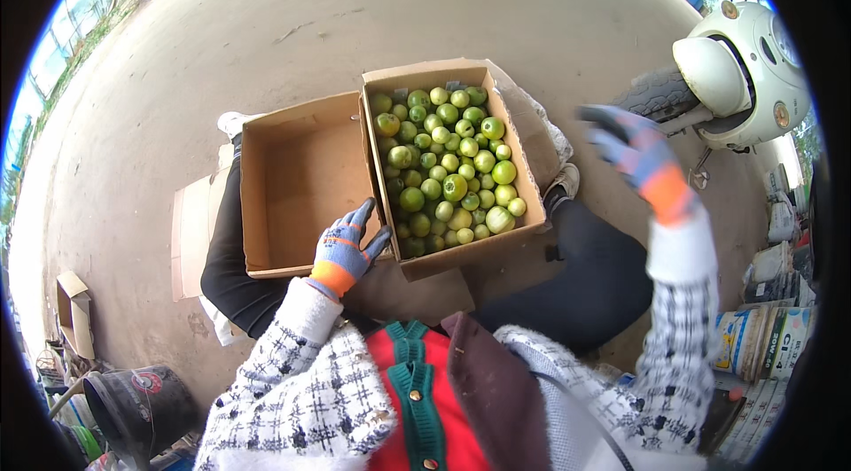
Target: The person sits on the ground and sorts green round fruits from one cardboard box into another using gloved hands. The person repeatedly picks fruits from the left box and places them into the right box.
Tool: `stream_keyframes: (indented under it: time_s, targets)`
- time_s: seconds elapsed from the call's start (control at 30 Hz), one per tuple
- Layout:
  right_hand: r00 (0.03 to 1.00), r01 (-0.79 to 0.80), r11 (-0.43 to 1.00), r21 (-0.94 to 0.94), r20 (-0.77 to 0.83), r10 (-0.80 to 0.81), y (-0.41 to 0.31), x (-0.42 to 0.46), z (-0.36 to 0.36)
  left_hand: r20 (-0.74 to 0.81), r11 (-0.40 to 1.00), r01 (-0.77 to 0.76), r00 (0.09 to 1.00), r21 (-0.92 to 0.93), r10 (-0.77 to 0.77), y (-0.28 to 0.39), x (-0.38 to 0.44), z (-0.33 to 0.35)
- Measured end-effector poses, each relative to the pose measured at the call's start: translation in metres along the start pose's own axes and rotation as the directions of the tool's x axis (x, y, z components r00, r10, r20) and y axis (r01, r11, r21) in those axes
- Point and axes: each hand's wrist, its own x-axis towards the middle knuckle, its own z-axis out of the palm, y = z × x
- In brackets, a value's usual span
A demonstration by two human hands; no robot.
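Note:
A cardboard box [407, 266] filled with green tomatoes [455, 187] of mixed sizes stands between my bent legs. Against its left side, a second open cardboard box [306, 185] shows its bare brown bottom. My left hand [346, 248], in a grey and orange work glove, is at the near right corner of that second box, with thumb and fingers apart and nothing in them. Off to the right of the tomatoes, my right hand [628, 148] is raised in a matching glove. It is motion-blurred, its fingers look spread, and no object shows in it.
A cream motor scooter [751, 72] stands at the upper right, its front wheel towards me. Flattened cardboard [193, 232] lies by my left leg. A black bucket [143, 408] is at the lower left, and plastic pails [764, 341] stand at the lower right.

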Motion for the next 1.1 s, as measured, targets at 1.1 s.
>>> stream_keyframes:
  time_s: [1.1]
  targets:
    - [0.965,0.174,0.548,-0.818,0.251,0.070,0.032,0.054,0.296,0.034,0.708,0.573,0.787,-0.414,-0.616,-0.069,0.019,0.022]
